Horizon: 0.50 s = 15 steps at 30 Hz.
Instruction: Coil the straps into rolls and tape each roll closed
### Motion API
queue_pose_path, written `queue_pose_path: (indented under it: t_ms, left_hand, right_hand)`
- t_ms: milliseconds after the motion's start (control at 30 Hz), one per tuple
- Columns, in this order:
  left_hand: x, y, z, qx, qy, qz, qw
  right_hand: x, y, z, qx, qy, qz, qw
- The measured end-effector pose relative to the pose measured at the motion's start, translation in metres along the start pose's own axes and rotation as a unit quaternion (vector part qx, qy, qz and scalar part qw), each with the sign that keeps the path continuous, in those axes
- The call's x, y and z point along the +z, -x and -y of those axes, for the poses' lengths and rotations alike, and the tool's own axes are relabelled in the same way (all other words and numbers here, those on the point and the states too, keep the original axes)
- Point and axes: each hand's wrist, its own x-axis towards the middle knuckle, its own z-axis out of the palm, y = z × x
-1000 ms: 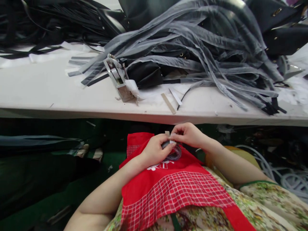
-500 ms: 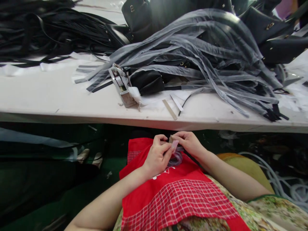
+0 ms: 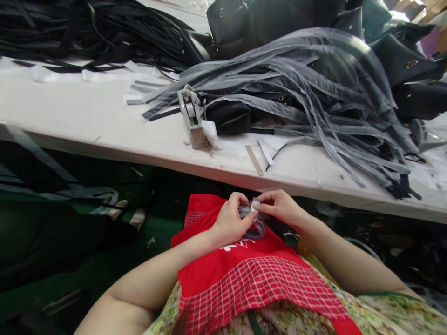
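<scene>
Over my lap, both hands work at a coiled strap (image 3: 258, 229) in cloudy clear plastic. The fingers of my left hand (image 3: 230, 217) curl around the coil's left side, the thumb pressing near its top. A small white strip (image 3: 254, 205), paper or tape, lies against the top of the coil between the two thumbs. My right hand (image 3: 281, 205) pinches this strip from the right with thumb and fingertips. Fingers partly hide the coil, and its far side is out of sight.
On the white table (image 3: 153, 144) stand a tape dispenser (image 3: 195, 123) and a heap of plastic-wrapped straps (image 3: 314, 79). Two thin strips (image 3: 254, 160) lie near the edge. Black bags (image 3: 279, 23) and black straps (image 3: 115, 37) are behind. Another person's shoes (image 3: 138, 218) show at left.
The strip, earlier raised and pinkish between my fingers, now lies flat and white against the coil. My hands have drawn closer around it. The camera view has tilted.
</scene>
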Motion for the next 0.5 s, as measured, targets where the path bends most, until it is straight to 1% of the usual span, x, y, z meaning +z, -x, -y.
queue_pose_path:
  t_ms: [67, 100, 133, 167, 200, 233, 267, 300, 333, 367, 400, 433, 500]
  left_hand:
    - [-0.001, 0.0, -0.001, -0.003, -0.006, 0.006, 1.0]
    - [-0.001, -0.001, -0.001, -0.006, -0.007, 0.009, 1.0]
    - [-0.003, -0.001, 0.0, -0.009, -0.009, 0.018, 1.0]
    - [-0.004, -0.002, 0.002, -0.015, -0.013, 0.04, 0.999]
    - [-0.007, -0.004, 0.005, -0.024, -0.014, 0.08, 0.996]
    - [-0.009, -0.005, 0.008, -0.036, -0.004, 0.13, 0.991]
    - [-0.012, -0.006, 0.012, -0.052, 0.018, 0.179, 0.982]
    - [-0.016, -0.007, 0.016, -0.071, 0.056, 0.213, 0.973]
    - [-0.02, -0.008, 0.019, -0.091, 0.108, 0.229, 0.963]
    - [-0.024, -0.009, 0.023, -0.108, 0.169, 0.227, 0.953]
    - [-0.028, -0.01, 0.025, -0.121, 0.23, 0.213, 0.942]
    - [-0.032, -0.011, 0.027, -0.13, 0.286, 0.194, 0.929]
    - [-0.042, -0.013, 0.029, -0.139, 0.369, 0.162, 0.905]
  right_hand:
    - [-0.001, -0.004, 0.0, 0.018, 0.004, 0.022, 1.0]
    - [0.0, -0.004, 0.001, 0.016, 0.022, 0.029, 0.999]
    - [0.0, -0.004, 0.004, 0.002, 0.055, 0.025, 0.998]
    - [0.002, -0.003, 0.006, -0.027, 0.103, 0.013, 0.994]
    - [0.004, -0.001, 0.009, -0.07, 0.161, -0.005, 0.984]
    - [0.007, 0.001, 0.011, -0.124, 0.223, -0.018, 0.967]
    - [0.01, 0.004, 0.013, -0.182, 0.281, -0.02, 0.942]
    - [0.013, 0.008, 0.014, -0.234, 0.331, -0.009, 0.914]
    - [0.017, 0.011, 0.014, -0.275, 0.37, 0.01, 0.887]
    - [0.02, 0.014, 0.013, -0.304, 0.4, 0.03, 0.864]
    - [0.024, 0.016, 0.011, -0.323, 0.422, 0.043, 0.846]
    - [0.027, 0.018, 0.009, -0.334, 0.439, 0.046, 0.833]
    - [0.033, 0.018, 0.005, -0.349, 0.454, 0.032, 0.82]
